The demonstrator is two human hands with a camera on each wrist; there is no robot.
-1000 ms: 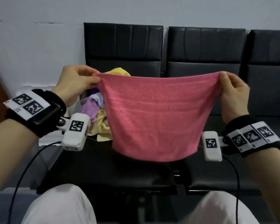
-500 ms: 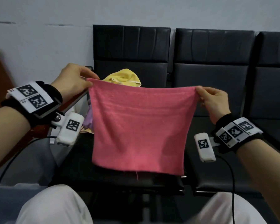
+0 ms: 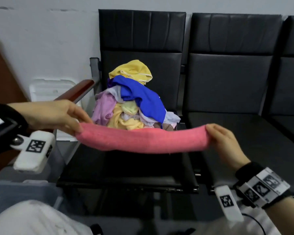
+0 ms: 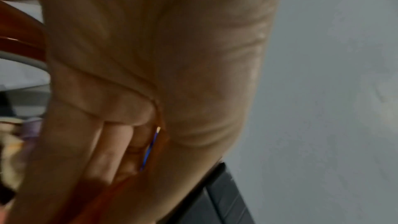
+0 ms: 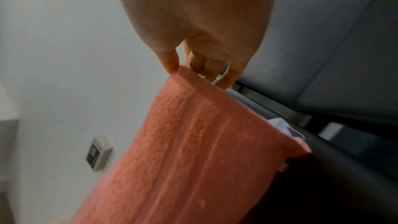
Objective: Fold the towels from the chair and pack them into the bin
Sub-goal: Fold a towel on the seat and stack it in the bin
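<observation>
Towel work, mid-fold: pink terry-cloth towel (image 3: pixel 143 141) stretched level between both hands above the front half of the black padded chair seat (image 3: pixel 126 168), sagging a little in the middle. Left hand (image 3: pixel 58 114) has its grip pinched on the left end, thumb over, fingers under; the left wrist view is blurred and shows only the palm and fingers lying close together. Right hand (image 3: pixel 226 145) has its grip pinched on the right end, and the right wrist view shows thumb and fingertips (image 5: pixel 172 64) nipping only the very edge of the cloth. Heap of crumpled yellow, blue and lilac towels (image 3: pixel 132 102) sits at the back of the same seat, just behind the pink one. Pale grey plastic bin (image 3: pixel 20 194) shows at lower left, beside the knee. Risks, as judged: the shallow edge pinch on the right could slip if the cloth is snapped or swung, dropping that end. The slack middle could fold crooked if the hands come together unevenly. Towel's far side could brush the heap and drag a loose piece forward off the seat.
</observation>
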